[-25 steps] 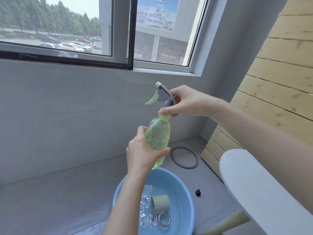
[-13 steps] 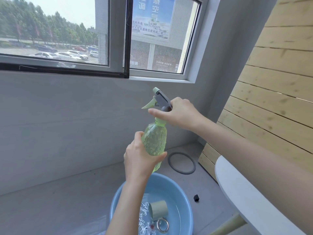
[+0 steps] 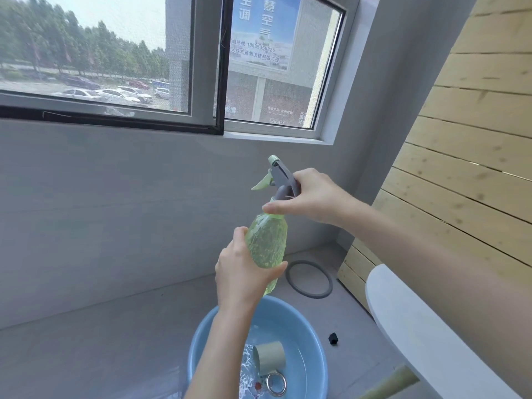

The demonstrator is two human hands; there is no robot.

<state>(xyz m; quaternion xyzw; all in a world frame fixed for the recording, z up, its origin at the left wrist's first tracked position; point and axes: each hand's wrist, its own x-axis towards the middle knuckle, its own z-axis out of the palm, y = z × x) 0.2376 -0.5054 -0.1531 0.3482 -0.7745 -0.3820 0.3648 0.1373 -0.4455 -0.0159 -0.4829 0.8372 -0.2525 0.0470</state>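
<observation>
Watching this through the head cam. The translucent green plastic spray bottle (image 3: 266,243) is held up in the air, directly above the round blue plastic basin (image 3: 316,341) on the floor. Its long axis runs nearly vertical, leaning a touch to the right at the top, and the nozzle points left toward the wall.

The left hand (image 3: 244,272) is wrapped around the lower body from the near side, thumb on the right. The right hand (image 3: 313,197) comes in from the right and sits on top, with thumb and fingers curled round the collar of the grey trigger head (image 3: 283,180).

So one hand is stacked over the other along that axis. My guess is that any twist of the head turns around that line while the lower hand braces.

The basin holds water, a pale green cup (image 3: 270,357) and a metal ring (image 3: 275,384). A grey rubber ring (image 3: 314,296) lies on the floor behind.
</observation>
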